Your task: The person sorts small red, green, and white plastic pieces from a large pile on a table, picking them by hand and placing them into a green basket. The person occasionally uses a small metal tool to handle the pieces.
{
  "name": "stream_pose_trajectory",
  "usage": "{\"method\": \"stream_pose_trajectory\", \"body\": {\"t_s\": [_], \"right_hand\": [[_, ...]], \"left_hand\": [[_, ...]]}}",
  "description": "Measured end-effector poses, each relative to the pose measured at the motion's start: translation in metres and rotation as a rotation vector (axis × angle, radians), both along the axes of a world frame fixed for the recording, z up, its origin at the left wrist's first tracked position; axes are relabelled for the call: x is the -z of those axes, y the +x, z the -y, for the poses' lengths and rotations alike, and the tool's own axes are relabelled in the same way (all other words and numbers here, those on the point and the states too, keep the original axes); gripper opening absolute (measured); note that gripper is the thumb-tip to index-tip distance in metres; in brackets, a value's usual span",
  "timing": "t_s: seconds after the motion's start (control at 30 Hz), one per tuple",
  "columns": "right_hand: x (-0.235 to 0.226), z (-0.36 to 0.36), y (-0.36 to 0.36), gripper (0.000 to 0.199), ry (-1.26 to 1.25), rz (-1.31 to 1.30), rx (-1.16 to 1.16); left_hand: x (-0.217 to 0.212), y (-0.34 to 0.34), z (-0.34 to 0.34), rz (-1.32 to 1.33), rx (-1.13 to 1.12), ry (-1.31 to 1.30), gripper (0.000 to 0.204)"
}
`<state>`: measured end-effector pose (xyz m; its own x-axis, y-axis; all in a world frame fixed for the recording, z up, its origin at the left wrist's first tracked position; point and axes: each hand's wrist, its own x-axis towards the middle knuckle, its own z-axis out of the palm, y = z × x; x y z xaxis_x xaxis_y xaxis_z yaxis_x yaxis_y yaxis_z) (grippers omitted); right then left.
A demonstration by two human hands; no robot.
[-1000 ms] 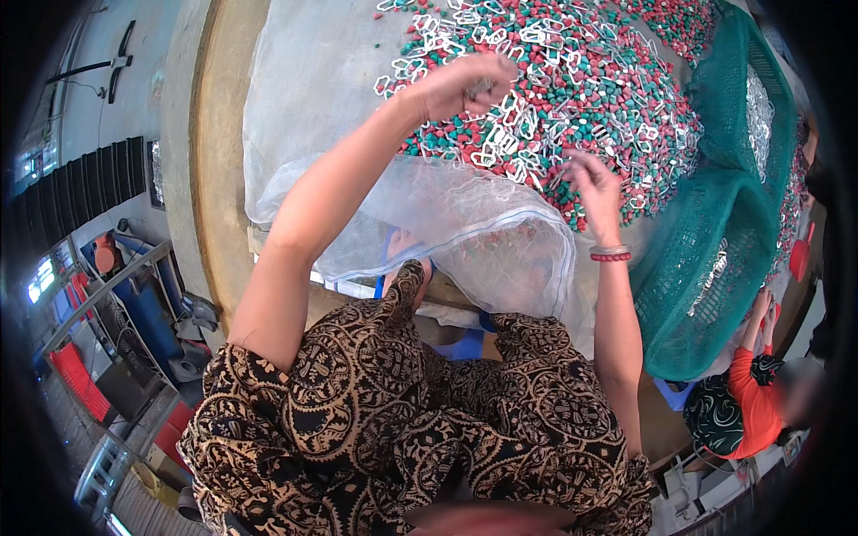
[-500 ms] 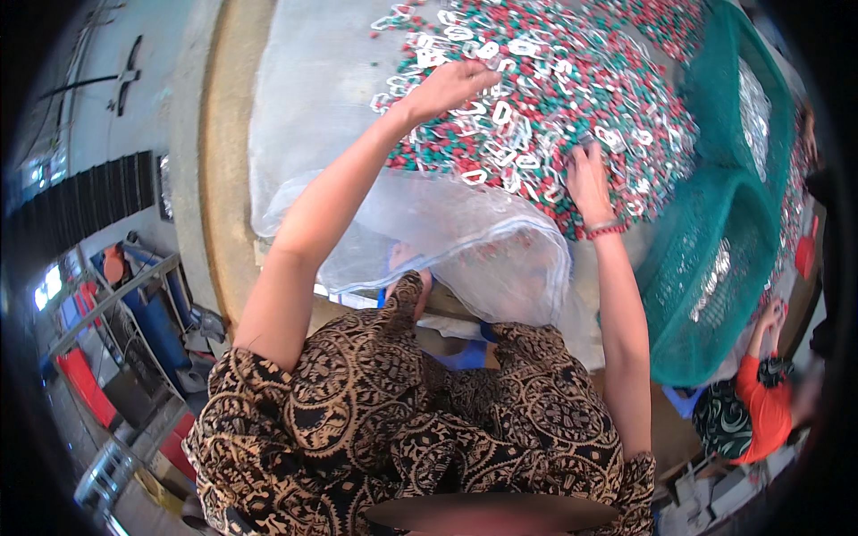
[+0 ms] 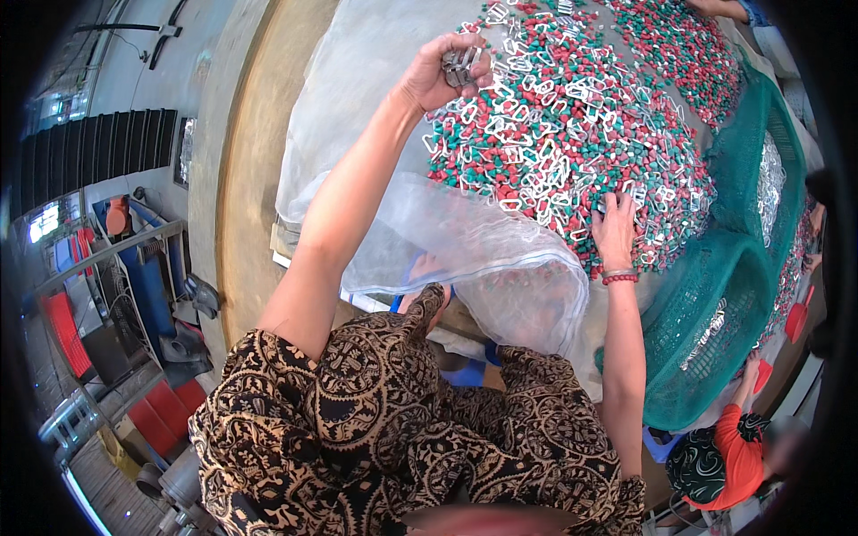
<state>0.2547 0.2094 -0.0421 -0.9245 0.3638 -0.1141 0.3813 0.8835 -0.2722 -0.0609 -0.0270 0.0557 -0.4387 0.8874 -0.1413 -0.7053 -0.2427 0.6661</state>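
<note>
My left hand (image 3: 438, 76) is raised at the upper left edge of a heap of mixed pieces, palm turned up. Its fingers curl round a small bunch of grey metal clips (image 3: 461, 66). My right hand (image 3: 614, 234), with a red bead bracelet at the wrist, reaches into the heap's near right side. Its fingers are apart and bent, their tips touching the pieces. The heap holds white and clear oblong rings (image 3: 560, 168) among many small red and green pieces (image 3: 487, 152). What lies right under the right fingertips is hidden.
Two green mesh baskets (image 3: 657, 380) with shiny clear pieces stand to the right. A sheer white mesh cloth (image 3: 402, 223) drapes over the near table edge. A person in orange (image 3: 744, 460) sits at the lower right. Another person's hand (image 3: 715, 7) shows at the top right.
My left hand has turned palm up and now shows grey metal clips in it. My right hand stays at the heap's near right side. The whole view has shifted slightly.
</note>
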Motion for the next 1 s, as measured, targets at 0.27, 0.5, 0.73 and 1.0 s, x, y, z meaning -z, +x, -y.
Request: {"method": "stream_pose_trajectory", "body": {"t_s": [0.27,0.5,0.73,1.0], "right_hand": [[-0.013,0.012,-0.013,0.037,-0.311,-0.065,0.128],[-0.036,-0.003,-0.012,0.017,-1.652,-0.28,0.785],[-0.047,0.01,-0.007,0.046,-1.929,-0.284,0.8],[-0.051,0.008,-0.01,0.039,-2.048,-0.351,0.734]], "left_hand": [[0.013,0.014,0.001,0.01,0.03,-0.191,0.008],[0.065,0.068,-0.023,-1.337,0.31,-0.915,0.041],[0.077,0.109,-0.036,-1.74,0.466,-1.028,0.037],[0.041,0.047,-0.03,-1.359,0.297,-0.819,0.032]]}}
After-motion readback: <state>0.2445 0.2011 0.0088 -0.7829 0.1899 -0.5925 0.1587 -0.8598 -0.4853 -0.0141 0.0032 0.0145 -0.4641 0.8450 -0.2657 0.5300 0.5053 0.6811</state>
